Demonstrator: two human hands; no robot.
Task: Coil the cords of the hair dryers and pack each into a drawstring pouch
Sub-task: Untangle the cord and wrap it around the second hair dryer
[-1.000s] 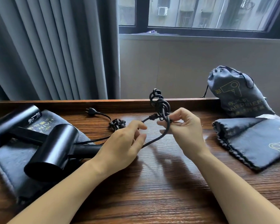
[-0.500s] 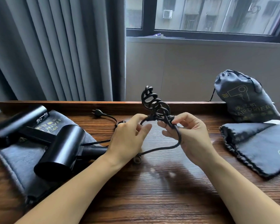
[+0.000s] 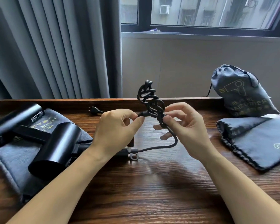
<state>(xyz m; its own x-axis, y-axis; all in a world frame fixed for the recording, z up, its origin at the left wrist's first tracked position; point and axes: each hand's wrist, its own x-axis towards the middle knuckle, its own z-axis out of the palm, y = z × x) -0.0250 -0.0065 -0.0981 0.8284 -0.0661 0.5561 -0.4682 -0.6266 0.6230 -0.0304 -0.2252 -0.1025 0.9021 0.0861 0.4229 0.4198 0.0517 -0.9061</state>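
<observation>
A black cord coil (image 3: 150,101) stands up in the air between my hands above the wooden table (image 3: 152,191). My left hand (image 3: 115,130) pinches the plug end of that cord beside the coil. My right hand (image 3: 184,125) pinches the coil's base, and the cord loops down from it to the handle of a black hair dryer (image 3: 55,147) lying at the left. A second black hair dryer (image 3: 14,120) lies behind it, both on a flat grey pouch (image 3: 8,159). Its plug (image 3: 94,109) rests near the back rail.
A filled grey drawstring pouch (image 3: 239,92) leans against the wall at the back right. An empty flat grey pouch (image 3: 255,141) lies in front of it. A raised wooden rail (image 3: 71,102) edges the table's back. Grey curtains hang behind on the left.
The coil has risen and drawn closer between my hands. My left hand has moved up to the plug end at the coil, and the cord's loop now hangs lower toward the dryer handle.
</observation>
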